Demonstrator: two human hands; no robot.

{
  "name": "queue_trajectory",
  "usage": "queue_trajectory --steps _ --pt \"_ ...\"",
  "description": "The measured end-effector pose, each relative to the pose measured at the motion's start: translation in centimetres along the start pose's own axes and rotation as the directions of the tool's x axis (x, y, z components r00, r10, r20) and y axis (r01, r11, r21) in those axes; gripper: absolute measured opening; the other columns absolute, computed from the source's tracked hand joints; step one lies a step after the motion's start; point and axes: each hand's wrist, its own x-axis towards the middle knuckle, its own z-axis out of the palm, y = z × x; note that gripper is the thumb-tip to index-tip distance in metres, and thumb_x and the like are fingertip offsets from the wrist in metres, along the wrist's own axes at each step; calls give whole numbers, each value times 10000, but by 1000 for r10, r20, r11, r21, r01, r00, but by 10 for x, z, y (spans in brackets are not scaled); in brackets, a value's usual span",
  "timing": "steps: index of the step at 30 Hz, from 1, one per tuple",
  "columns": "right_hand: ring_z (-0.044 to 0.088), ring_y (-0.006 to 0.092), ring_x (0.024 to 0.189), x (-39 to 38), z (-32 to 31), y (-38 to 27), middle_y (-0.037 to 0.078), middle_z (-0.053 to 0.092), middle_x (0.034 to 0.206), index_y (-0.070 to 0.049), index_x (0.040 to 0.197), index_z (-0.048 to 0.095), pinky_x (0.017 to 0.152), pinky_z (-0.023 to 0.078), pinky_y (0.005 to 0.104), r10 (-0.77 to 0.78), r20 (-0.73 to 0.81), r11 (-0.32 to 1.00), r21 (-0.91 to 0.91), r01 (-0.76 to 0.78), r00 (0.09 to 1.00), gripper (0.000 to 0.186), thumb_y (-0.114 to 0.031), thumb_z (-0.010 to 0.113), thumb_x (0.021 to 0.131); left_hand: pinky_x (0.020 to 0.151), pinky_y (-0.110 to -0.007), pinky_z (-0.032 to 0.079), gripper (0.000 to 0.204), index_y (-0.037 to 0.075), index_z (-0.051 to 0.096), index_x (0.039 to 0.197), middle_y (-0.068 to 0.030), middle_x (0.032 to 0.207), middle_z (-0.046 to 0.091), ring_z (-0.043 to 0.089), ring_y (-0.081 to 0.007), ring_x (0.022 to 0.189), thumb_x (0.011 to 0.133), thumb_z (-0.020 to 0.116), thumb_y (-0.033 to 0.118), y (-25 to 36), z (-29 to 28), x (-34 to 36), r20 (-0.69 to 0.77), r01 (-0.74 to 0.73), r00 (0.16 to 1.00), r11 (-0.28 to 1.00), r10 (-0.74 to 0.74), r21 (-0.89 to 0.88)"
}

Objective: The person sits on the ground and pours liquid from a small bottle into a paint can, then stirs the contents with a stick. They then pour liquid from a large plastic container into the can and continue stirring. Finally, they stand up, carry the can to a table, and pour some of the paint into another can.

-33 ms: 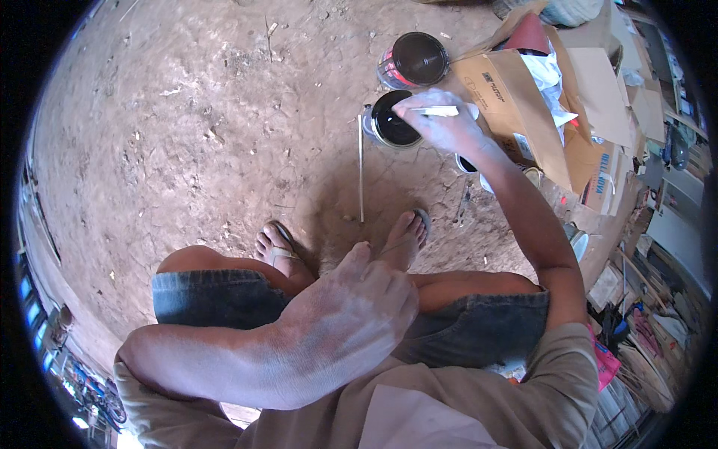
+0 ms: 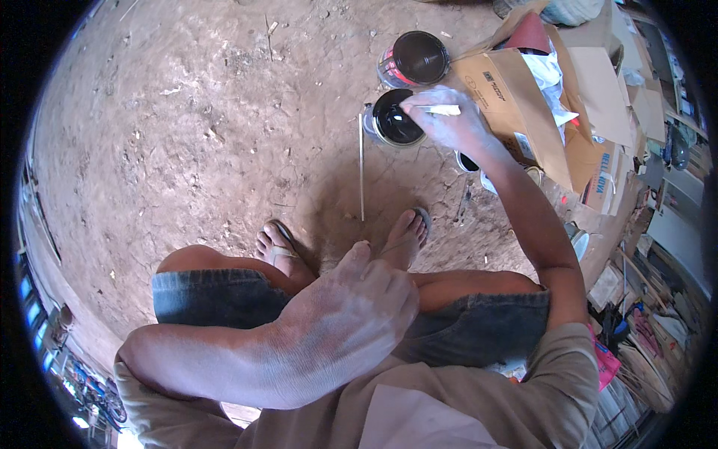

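The right hand (image 2: 455, 123) grips a pale stick (image 2: 446, 110) at an open can (image 2: 369, 126), glossy black inside, on the floor (image 2: 187, 150); whether the left hand (image 2: 355, 303) holds anything, I cannot tell. Dark print (image 2: 494, 86) marks a brown carton (image 2: 516, 105).

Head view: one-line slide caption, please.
Right hand holding a pale stick over an open can of glossy dark liquid.

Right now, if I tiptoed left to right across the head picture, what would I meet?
Left foot in a sandal, thin stick on the ground, can with the shiny black inside, right hand, brown cardboard box.
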Motion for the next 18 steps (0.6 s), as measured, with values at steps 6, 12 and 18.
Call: queue_trajectory --steps 6,12,18 --pt "689 389 829 1 8 10 182 712 873 -123 854 727 771 558 460 -122 124 977 -157 141 985 263 -263 514 921 1002 -453 441 421 -10 569 1179 -83 1009 612 607 -224 986 808 604 186 1 -2 1 -18 -12 1000 999 13 45" --pt "682 382 831 4 8 17 144 709 823 -91 926 681 754 541 470 28 -35 999 -44 -30 999 312 -360 524 925 1017 -451 430 422 -11 566 1189 -84 1021 613 607 -222 986 814 597 181 3 1 0 -8 12 1000 1000 -13 -11" --pt "686 383 885 3 15 11 146 726 921 -112 1012 721 791 542 465 59 17 979 197 -62 998 311 -365 561 924 1027 -456 426 416 -3 565 1186 -81 1029 610 607 -222 991 819 595 189 3 2 1 -5 -5 1000 1000 5 3"
